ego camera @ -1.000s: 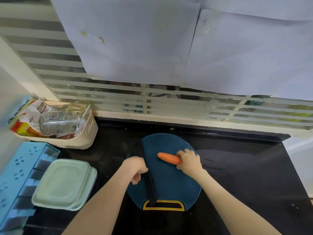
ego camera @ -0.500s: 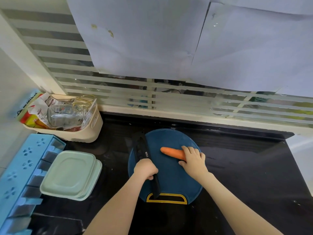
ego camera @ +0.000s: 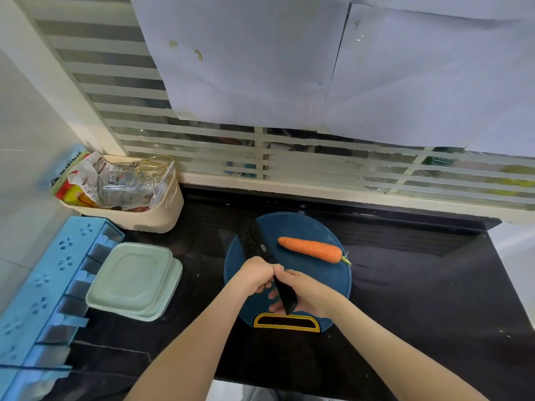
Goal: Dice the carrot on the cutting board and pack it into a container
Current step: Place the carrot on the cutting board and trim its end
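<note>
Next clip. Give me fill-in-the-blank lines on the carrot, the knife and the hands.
1. The carrot lies ____ on the cutting board, with no hand on it.
2. The left hand and the right hand are both on the black ____.
3. The stacked green containers sit to the board's ____.
Missing: whole; knife; left.

Premises: a domestic kitchen. Findings: a glossy black countertop [ego camera: 419, 285] runs along a striped frosted window [ego camera: 318, 157] partly covered with paper sheets [ego camera: 246, 68]. On it lies a round blue cutting board [ego camera: 289, 227] bearing a whole carrot [ego camera: 309, 248], with a black knife [ego camera: 256, 241] over it. To the left stand stacked pale green lidded containers [ego camera: 130, 276], a cream basket [ego camera: 150, 218] of food packets [ego camera: 78, 183] and a jar [ego camera: 124, 183], and a blue plastic rack [ego camera: 43, 285].
</note>
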Demonstrator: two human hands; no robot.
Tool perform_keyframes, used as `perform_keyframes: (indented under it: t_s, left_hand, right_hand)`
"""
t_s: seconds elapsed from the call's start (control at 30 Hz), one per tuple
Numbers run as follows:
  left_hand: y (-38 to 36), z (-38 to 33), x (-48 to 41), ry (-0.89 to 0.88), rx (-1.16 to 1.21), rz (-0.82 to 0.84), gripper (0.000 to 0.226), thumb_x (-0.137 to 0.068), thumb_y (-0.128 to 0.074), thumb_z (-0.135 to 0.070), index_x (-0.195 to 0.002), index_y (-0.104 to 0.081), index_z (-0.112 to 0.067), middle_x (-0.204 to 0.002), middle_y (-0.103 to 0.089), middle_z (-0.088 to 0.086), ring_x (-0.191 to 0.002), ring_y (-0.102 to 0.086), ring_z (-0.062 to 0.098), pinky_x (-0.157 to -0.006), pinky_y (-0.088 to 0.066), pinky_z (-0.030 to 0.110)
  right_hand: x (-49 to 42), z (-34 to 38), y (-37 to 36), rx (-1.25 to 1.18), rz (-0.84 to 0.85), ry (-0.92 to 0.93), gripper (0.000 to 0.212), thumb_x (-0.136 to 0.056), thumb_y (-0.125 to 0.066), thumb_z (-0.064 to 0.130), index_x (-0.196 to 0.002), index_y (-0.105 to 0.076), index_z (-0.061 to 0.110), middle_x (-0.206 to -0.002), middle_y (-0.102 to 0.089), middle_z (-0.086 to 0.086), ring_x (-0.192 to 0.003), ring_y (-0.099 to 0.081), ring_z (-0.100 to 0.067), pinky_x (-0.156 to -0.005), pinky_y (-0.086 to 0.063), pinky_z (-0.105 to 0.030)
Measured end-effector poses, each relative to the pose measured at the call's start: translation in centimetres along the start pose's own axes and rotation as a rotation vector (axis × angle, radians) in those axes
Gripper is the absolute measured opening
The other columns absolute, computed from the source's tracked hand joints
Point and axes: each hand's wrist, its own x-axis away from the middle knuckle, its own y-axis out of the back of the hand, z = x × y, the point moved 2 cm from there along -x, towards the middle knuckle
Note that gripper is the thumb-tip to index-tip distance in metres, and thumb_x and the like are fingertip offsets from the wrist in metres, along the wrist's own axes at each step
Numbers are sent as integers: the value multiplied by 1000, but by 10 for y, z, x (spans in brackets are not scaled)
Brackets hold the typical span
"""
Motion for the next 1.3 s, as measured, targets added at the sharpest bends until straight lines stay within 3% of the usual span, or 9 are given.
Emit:
perform_keyframes:
  t_s: [0.2, 0.3, 0.4, 0.6, 0.83, 1.0, 1.1, 1.2, 1.3]
  left_hand:
    - [8, -9, 14, -202, -165, -44, 26, -96, -50, -24, -84, -68, -10, -67, -59, 0, -55, -54, 12, -53, -44, 21]
    - [19, -16, 19, -542, -606, -459, 27, -101, -42, -26, -118, -61, -17, -112, -60, 7, -100, -58, 22, -81, -45, 32]
    - [24, -10, 12, -738, -1042, -518, 44, -100, -43, -29, -144, -37, -29, -150, -29, 6, -137, -26, 26, -109, -22, 43]
    - [31, -19, 7, -819, -1200, -417, 26, -100, -43, -33, -122, -55, -26, -126, -54, -2, -137, -24, 19, -112, -3, 50]
    - [10, -17, 3, -858, -1025, -313, 16, -98, -49, -29, -105, -62, -26, -110, -58, -9, -123, -35, 14, -109, -6, 46]
    - [10, -11, -3, -824, -832, -414, 22, -95, -50, -42, -110, -63, -33, -121, -57, -13, -135, -27, 14, -110, -4, 47]
    - [17, -3, -10, -544, -443, -670, 51, -90, -52, -54, -133, -47, -28, -141, -44, -4, -138, -24, 22, -109, -15, 49]
    - [8, 3, -16, -245, 69, -409, 80, -79, -49, -76, -135, -44, -19, -136, -48, 4, -130, -37, 28, -108, -26, 47]
    - [-6, -4, -6, -359, -80, -448, 104, -71, -60, -75, -150, -21, -18, -152, -31, 4, -141, -23, 27, -113, -15, 48]
  right_hand:
    - [-1, 2, 11, 26, -181, 106, 24, -100, -51, 31, -98, -52, 7, -63, -45, -1, -45, -39, -10, -40, -35, -24]
    - [5, 5, 27, 262, -208, 171, 18, -98, -53, 25, -98, -50, 8, -58, -44, 0, -40, -36, -12, -36, -31, -24]
    - [18, 8, 44, 506, -158, 215, 13, -97, -55, 25, -99, -54, 13, -57, -50, 0, -40, -37, -12, -39, -33, -23]
    - [49, 12, 79, 697, -155, 255, 6, -93, -62, 24, -93, -59, 19, -68, -59, 2, -56, -51, -11, -60, -45, -26]
    - [59, 18, 73, 1081, -278, 129, 30, -94, -54, 45, -93, -58, 15, -64, -51, 0, -48, -48, -11, -45, -43, -21]
    - [65, 9, 83, 952, -277, 155, 33, -95, -54, 43, -84, -55, 12, -55, -45, -1, -43, -40, -15, -44, -39, -26]
    - [69, 3, 92, 777, -301, 160, 33, -97, -53, 39, -80, -52, 11, -52, -44, -2, -39, -35, -14, -45, -38, -25]
    - [68, 0, 94, 621, -304, 179, 36, -98, -51, 37, -75, -49, 10, -50, -44, -3, -39, -33, -15, -46, -39, -22]
    - [64, -1, 91, 506, -259, 145, 38, -99, -50, 35, -72, -47, 10, -49, -43, -2, -39, -32, -14, -44, -36, -24]
